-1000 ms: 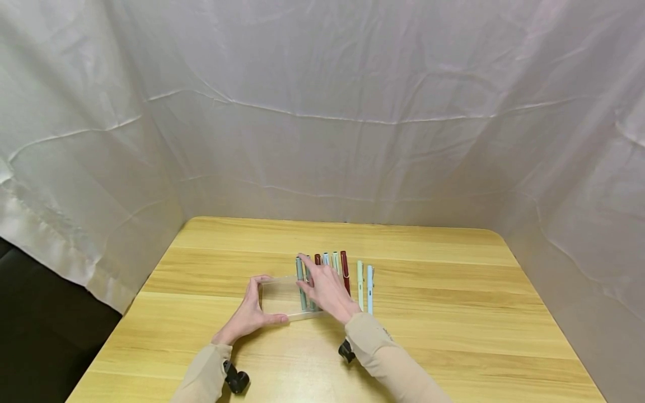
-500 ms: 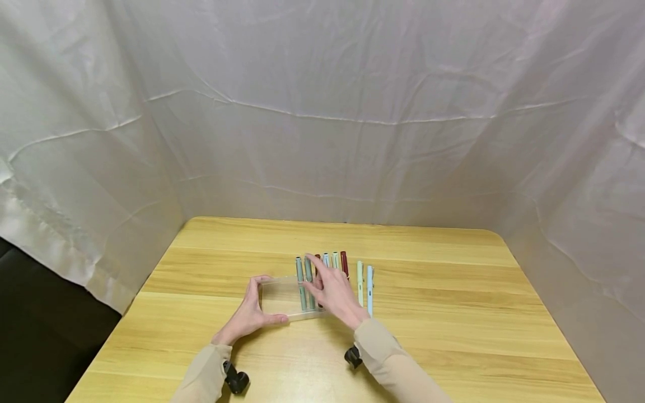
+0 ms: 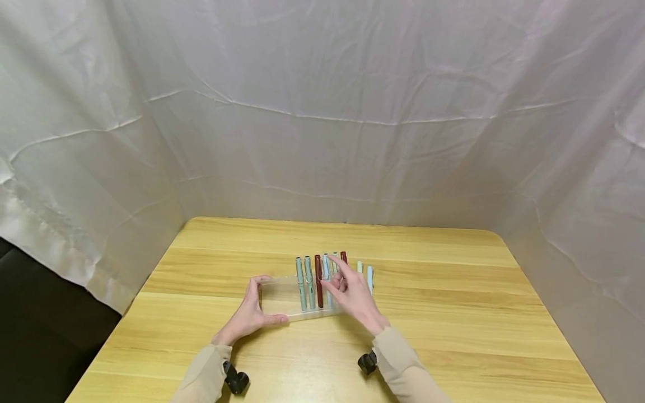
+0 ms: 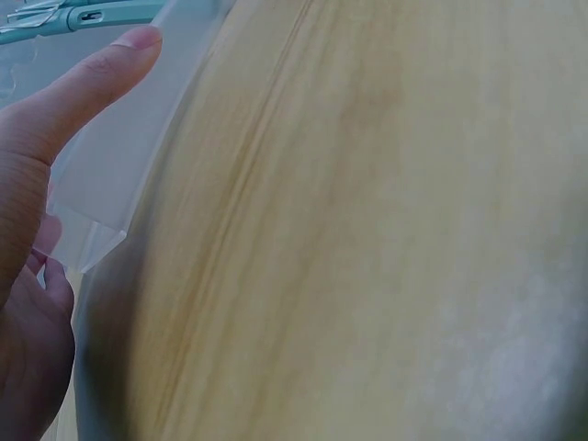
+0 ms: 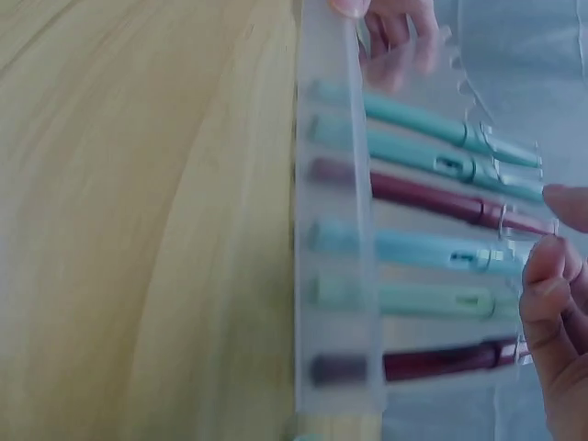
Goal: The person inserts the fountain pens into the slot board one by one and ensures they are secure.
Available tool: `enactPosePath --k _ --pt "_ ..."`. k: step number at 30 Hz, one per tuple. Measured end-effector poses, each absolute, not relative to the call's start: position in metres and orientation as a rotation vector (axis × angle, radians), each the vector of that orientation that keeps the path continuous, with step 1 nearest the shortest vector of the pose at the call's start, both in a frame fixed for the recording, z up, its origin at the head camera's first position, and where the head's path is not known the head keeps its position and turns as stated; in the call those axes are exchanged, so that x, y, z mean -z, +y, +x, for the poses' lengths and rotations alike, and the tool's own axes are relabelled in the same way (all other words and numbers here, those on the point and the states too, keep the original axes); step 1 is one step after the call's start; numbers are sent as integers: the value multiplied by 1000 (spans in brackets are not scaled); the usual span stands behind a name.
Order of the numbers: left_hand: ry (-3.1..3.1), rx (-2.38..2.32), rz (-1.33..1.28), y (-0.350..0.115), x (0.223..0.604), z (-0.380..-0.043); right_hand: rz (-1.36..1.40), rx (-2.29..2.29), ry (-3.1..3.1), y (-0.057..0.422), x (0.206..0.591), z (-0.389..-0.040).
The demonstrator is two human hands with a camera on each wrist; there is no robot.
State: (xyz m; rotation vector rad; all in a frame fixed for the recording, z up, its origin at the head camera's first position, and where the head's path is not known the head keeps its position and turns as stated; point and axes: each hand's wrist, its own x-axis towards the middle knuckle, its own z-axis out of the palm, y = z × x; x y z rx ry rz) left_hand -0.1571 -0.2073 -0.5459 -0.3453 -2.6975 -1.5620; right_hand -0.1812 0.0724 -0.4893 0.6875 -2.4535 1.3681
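My left hand point(image 3: 249, 313) grips the left end of a clear plastic pen tray point(image 3: 274, 295), thumb on its near wall and fingers at the far side. In the tray lie two teal pens point(image 3: 301, 288), a dark red pen point(image 3: 319, 282), a light blue pen point(image 3: 326, 270), a pale green pen point(image 5: 432, 299) and another dark red pen point(image 5: 441, 361). My right hand point(image 3: 355, 294) is over the light blue pen, index finger extended to its cap end and thumb lower down. Its other fingers are bent. Exact contact is hard to see.
A second pale green pen point(image 3: 360, 267) and a second light blue pen point(image 3: 370, 278) lie on the wooden table point(image 3: 453, 313), right of the tray and partly behind my right hand. Pale curtains point(image 3: 322, 140) surround the table. A dark object point(image 3: 40, 319) stands at the left.
My right hand has moved right along the row, from the first teal pen past the second to the light blue pen. My left hand and the tray have stayed put.
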Motion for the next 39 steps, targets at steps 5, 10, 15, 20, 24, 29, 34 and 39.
enactPosePath --k 5,10,15,20,24,29,34,39 --pt "-2691 1552 -359 -207 547 -158 634 -1508 -2411 88 496 -181" --pt "-2687 1539 -363 -207 548 -158 545 -1618 -2393 106 503 -182" --pt "-2690 1543 -349 -206 549 -158 416 -1683 -2391 127 512 -183" --pt "-2680 1545 -354 -207 550 -158 258 -1723 -2394 148 521 -184" --pt "-2680 1541 -355 -207 549 -158 164 -1773 -2422 159 526 -185" --pt "-2698 1550 -343 -207 547 -157 85 -1854 -2458 168 535 -186" --pt "-2699 1552 -338 -206 547 -157 69 -1864 -2501 173 543 -189" --pt "-2696 1547 -344 -207 547 -157 70 -1882 -2524 175 548 -189"
